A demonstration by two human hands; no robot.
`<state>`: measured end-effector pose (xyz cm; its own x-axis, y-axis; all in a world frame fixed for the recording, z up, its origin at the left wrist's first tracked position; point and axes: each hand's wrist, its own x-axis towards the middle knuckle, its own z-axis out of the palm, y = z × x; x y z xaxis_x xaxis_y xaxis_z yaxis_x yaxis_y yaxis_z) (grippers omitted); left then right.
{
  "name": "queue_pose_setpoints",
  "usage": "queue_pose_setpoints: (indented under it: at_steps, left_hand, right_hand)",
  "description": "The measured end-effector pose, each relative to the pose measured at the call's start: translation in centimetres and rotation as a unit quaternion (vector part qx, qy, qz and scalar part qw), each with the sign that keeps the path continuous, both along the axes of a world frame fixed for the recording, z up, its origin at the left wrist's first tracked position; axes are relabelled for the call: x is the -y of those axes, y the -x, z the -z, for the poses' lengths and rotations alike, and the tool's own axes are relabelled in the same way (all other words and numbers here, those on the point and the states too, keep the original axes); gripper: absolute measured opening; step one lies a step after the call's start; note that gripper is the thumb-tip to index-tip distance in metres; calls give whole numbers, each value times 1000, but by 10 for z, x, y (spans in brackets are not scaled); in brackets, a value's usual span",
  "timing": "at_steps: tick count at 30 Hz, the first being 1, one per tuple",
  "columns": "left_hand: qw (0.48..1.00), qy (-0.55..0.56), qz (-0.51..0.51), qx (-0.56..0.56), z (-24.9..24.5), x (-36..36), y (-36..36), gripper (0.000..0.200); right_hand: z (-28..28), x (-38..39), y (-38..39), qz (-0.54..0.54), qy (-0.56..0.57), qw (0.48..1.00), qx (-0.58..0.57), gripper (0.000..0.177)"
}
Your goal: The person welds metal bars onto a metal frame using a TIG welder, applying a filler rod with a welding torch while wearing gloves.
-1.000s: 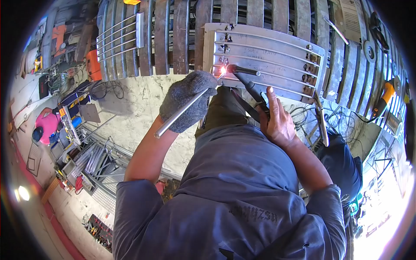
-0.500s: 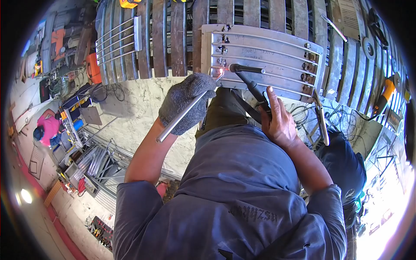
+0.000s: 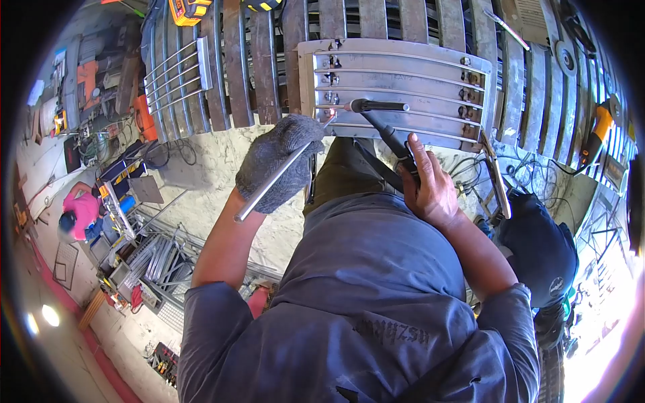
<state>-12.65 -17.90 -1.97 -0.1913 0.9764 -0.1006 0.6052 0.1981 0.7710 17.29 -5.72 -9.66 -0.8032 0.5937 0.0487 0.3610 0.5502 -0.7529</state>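
My left hand (image 3: pixel 279 164), in a dark grey knitted glove, is closed around a slim metal tube (image 3: pixel 265 190). A thin tip sticks out beyond the glove, close to the left end of a bar on the metal grille (image 3: pixel 396 80). My bare right hand (image 3: pixel 432 188) grips a black TIG torch (image 3: pixel 388 131), thumb side up, with the index finger stretched along it. The torch's nozzle points left at that same bar end, with no bright glow there. The grille's parallel bars lie over a flat metal plate (image 3: pixel 308 84), with dark marks near the bar ends.
A slatted metal bench (image 3: pixel 265 74) carries the plate, a smaller barred piece (image 3: pixel 203 64) and a yellow power tool (image 3: pixel 188 10). A clamp (image 3: pixel 496 178) hangs at the plate's right corner. An orange grinder (image 3: pixel 600 131) lies farther right. People are at left (image 3: pixel 84 211) and right (image 3: pixel 541 245).
The bright glow at the torch tip has gone out. My gloved hand and the tube have moved slightly left, and the bench has shifted a little in view.
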Motion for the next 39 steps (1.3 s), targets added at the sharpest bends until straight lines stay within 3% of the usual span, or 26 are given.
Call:
queue_pose_setpoints:
  at_steps: [3,6,12,14,17,21,27,39]
  left_hand:
    - [992,-30,44,-113,-2,-3,3,28]
    - [988,-33,30,-145,-4,-2,-3,30]
    - [996,-36,14,-76,6,8,-26,41]
    - [999,21,-35,20,20,23,-33,47]
    - [995,-31,2,-94,13,16,-43,48]
    - [990,-44,-22,-129,16,20,-52,36]
    - [991,-52,-23,-121,18,22,-54,47]
    - [989,-79,-44,-119,25,26,-54,45]
  right_hand:
    - [0,0,-3,3,4,1000,-4,82]
    - [-1,0,-4,0,8,1000,-3,81]
    - [-3,1,-3,-2,25,1000,15,81]
    - [-2,2,-2,-2,25,1000,14,81]
    - [-2,3,0,-5,29,999,14,82]
    - [-1,2,4,-13,38,999,16,81]
    - [-9,0,13,-32,54,997,51,79]
    - [-4,1,21,-62,22,996,63,82]
